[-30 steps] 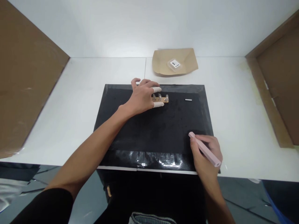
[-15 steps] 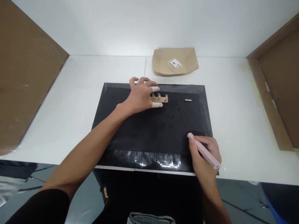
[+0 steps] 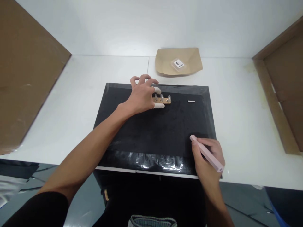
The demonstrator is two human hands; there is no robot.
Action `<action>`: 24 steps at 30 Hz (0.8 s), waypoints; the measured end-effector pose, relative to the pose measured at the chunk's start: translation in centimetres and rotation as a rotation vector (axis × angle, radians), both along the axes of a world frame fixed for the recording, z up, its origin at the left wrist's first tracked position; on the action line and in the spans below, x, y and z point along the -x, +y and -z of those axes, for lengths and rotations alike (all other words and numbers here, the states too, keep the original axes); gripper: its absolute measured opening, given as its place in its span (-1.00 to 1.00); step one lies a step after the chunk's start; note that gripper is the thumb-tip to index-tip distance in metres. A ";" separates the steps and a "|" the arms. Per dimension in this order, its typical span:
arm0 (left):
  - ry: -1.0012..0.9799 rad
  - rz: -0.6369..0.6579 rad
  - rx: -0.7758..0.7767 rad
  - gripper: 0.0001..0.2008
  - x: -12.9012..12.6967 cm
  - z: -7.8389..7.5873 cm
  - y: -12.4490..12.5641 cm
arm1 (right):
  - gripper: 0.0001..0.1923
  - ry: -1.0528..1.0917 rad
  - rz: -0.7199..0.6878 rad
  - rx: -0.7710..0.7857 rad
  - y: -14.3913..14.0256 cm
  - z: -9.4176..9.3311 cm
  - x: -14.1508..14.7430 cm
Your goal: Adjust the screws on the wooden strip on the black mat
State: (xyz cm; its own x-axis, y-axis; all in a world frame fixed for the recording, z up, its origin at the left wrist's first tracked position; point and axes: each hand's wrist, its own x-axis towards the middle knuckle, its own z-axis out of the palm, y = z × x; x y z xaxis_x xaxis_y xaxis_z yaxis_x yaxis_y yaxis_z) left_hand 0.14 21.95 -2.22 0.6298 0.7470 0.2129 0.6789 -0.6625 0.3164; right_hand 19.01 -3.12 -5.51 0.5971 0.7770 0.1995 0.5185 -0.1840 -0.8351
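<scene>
My right hand [image 3: 209, 157] holds a pink square-sided stick [image 3: 205, 152] between thumb and fingers, at the mat's lower right corner. The stick slants, and a small dark slot shows in its near end. Over the far middle of the black mat [image 3: 142, 135], my left hand [image 3: 143, 94] is spread, with white covers on thumb and forefinger. Those two fingers lie on either side of a small wooden strip [image 3: 165, 101] bearing several clear upright pieces. A visible space separates the fingertips from the strip; its left end is hidden by the hand.
A thin silvery pin-like piece [image 3: 191, 101] with a dark end lies on the mat's far right. Behind the mat, a brown paper tray [image 3: 163, 61] holds a clear labelled case [image 3: 178, 64]. Cardboard panels [image 3: 28, 82] flank the white table [image 3: 239, 126] left and right.
The forefinger and other raised fingers of my left hand shift very slightly up. My right hand keeps the pink stick in the same place. The camera view drifts a little.
</scene>
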 end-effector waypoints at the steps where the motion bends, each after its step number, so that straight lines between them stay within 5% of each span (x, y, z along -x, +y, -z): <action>1: 0.002 0.000 0.009 -0.55 0.2 -0.2 -0.1 | -0.91 0.004 0.004 0.003 0.0 0.0 0.0; 8: 0.029 -0.059 0.178 -0.27 4.2 -1.9 -1.5 | -0.90 0.013 0.001 -0.002 -0.2 0.0 -0.1; 14: -0.039 -0.118 0.229 -0.50 7.0 0.1 -1.6 | -0.88 -0.020 0.000 -0.017 -0.1 -0.1 -0.2; 24: -0.175 -0.114 0.217 -0.84 6.2 1.8 -0.3 | -0.78 0.013 0.097 0.012 -0.2 -0.5 -0.2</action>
State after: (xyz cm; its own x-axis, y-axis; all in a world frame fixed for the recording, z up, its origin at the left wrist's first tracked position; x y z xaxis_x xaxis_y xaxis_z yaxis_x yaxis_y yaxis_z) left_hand -6.02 21.63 -4.01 0.5068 0.8509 0.1381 0.6678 -0.4888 0.5613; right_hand 19.24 -3.35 -5.05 0.6721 0.7176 0.1825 0.4871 -0.2428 -0.8389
